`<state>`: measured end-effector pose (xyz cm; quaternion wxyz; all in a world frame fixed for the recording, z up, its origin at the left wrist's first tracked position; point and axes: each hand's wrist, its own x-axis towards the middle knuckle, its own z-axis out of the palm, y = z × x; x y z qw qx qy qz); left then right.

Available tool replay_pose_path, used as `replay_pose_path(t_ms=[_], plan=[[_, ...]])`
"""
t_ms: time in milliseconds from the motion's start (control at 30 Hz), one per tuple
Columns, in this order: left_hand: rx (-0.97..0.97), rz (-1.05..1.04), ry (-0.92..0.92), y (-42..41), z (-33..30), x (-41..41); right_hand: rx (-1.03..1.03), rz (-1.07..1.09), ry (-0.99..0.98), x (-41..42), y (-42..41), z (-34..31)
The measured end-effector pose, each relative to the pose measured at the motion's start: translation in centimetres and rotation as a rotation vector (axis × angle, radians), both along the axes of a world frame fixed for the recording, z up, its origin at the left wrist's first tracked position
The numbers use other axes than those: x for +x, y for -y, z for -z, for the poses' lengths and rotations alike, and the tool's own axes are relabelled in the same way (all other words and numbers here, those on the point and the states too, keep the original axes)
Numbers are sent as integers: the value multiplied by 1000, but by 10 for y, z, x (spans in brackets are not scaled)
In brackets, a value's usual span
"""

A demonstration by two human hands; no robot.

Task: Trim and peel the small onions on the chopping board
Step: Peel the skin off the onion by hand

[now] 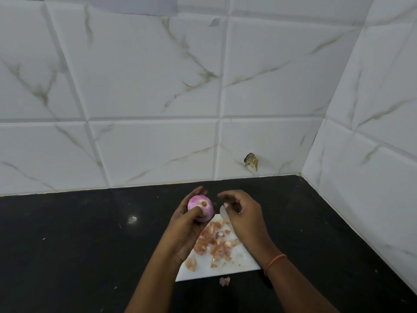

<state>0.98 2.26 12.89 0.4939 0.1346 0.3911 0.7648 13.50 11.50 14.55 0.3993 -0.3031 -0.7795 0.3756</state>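
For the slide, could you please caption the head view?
Left hand holds a peeled onion above the chopping board; right hand grips a knife.

A pink-purple onion (200, 207) with a tan root spot sits in the left hand (188, 227). Below the hands, a white chopping board (237, 263) carries pale orange-pink peelings (214, 242). The bench (79, 245) is black with pale specks. Beyond the hands, white wall tiles (146, 75) show grey-brown marble veins. The right wrist wears an orange thread (274, 260).
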Motion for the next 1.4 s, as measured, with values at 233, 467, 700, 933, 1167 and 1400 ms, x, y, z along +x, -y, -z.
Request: replay_pose_path(t_ms=[233, 467, 700, 933, 1167, 1400], plan=[[31, 34, 28, 0, -5, 1, 128, -203, 12, -6, 7, -7], [22, 41, 47, 1, -11, 5, 183, -208, 4, -8, 7, -3], [-21, 69, 4, -2, -9, 5, 337, -172, 160, -8, 4, 0], [-38, 37, 53, 0, -7, 5, 425, -168, 336, -8, 8, -1], [-1, 50, 156, -2, -10, 6, -111, -149, 150, -16, 3, -1], [-15, 38, 162, -1, -13, 5, -133, -184, -27, -6, 5, -7]])
